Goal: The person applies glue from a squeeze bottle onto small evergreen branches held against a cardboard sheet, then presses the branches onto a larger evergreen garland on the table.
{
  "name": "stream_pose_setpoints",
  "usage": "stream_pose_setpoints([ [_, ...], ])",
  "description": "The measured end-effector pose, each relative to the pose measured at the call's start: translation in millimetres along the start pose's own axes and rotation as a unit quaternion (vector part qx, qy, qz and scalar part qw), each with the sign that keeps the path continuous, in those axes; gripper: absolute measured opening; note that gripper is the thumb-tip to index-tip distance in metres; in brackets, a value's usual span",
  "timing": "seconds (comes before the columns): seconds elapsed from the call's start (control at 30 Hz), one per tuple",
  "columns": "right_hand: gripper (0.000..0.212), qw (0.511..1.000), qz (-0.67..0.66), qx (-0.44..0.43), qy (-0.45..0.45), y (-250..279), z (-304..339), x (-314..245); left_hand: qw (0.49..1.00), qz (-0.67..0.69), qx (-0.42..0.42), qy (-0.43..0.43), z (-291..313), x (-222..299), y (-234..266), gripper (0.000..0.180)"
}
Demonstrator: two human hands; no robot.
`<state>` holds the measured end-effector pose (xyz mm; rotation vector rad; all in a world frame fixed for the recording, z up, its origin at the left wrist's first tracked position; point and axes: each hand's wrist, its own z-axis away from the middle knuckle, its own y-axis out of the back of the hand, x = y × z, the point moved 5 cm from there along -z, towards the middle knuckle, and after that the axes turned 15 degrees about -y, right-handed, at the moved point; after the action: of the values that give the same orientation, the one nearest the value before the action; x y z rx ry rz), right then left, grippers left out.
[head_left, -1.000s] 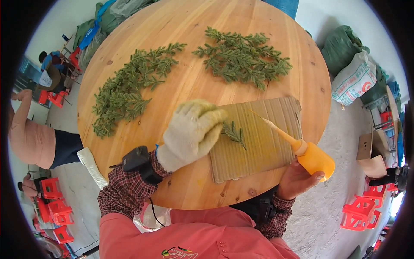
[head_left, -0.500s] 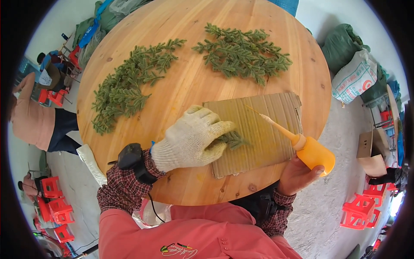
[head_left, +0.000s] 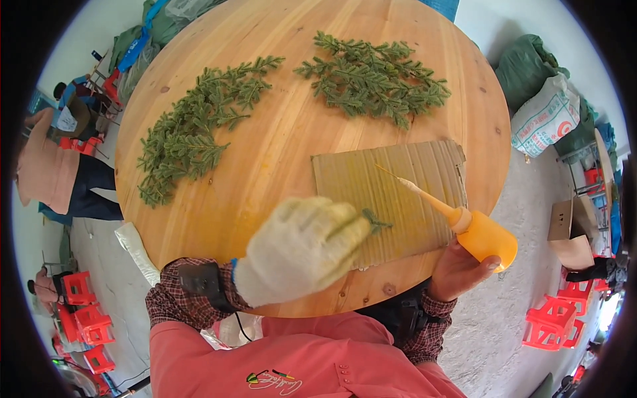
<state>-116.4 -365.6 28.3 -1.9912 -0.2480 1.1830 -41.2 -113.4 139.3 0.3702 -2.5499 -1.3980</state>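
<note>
My left hand (head_left: 300,249), in a whitish knitted glove and somewhat blurred, is closed over the near left part of a ribbed cardboard sheet (head_left: 415,192). A small green needle sprig (head_left: 376,221) sticks out past its fingertips; the rest of the sprig is hidden by the glove. In my bare right hand (head_left: 458,272) is a yellow-orange squeeze bottle (head_left: 488,240), tilted, with its long thin nozzle pointing up and left over the cardboard.
Two bunches of green needle branches, a left one (head_left: 192,129) and a far one (head_left: 375,76), lie on the round wooden table (head_left: 279,142). Stuffed sacks (head_left: 547,113), a cardboard box (head_left: 572,225) and red stools (head_left: 554,324) stand right. Another person (head_left: 56,159) stands left.
My left hand has drawn nearer to my body and turned over more, with less of the sprig showing. My right hand and the bottle stay nearly still.
</note>
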Motion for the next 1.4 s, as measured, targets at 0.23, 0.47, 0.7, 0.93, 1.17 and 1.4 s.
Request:
stream_pose_setpoints([
  [0.23, 0.065, 1.000, -0.012, -0.024, -0.002, -4, -2, -1, 1.000, -0.007, 0.011, 0.014, -1, -5, 0, 0.036],
  [0.47, 0.065, 0.999, -0.030, -0.036, -0.009, -6, -1, 0, 0.992, -0.053, -0.110, -0.035, 11, 17, -33, 0.033],
  [0.7, 0.065, 0.997, 0.001, 0.070, -0.009, 1, 3, 2, 0.986, -0.070, -0.150, -0.001, 14, 24, -32, 0.036],
  [0.93, 0.064, 0.997, 0.011, 0.079, -0.007, -2, 2, 1, 0.991, -0.049, -0.124, 0.011, 10, 18, -19, 0.040],
  [1.17, 0.064, 0.996, 0.013, 0.088, -0.004, -3, 3, 3, 0.995, -0.057, -0.075, 0.018, 5, 24, -12, 0.048],
  [1.4, 0.075, 0.994, 0.037, 0.098, -0.037, 14, 7, 7, 0.992, -0.014, -0.123, 0.029, 14, 29, -41, 0.053],
])
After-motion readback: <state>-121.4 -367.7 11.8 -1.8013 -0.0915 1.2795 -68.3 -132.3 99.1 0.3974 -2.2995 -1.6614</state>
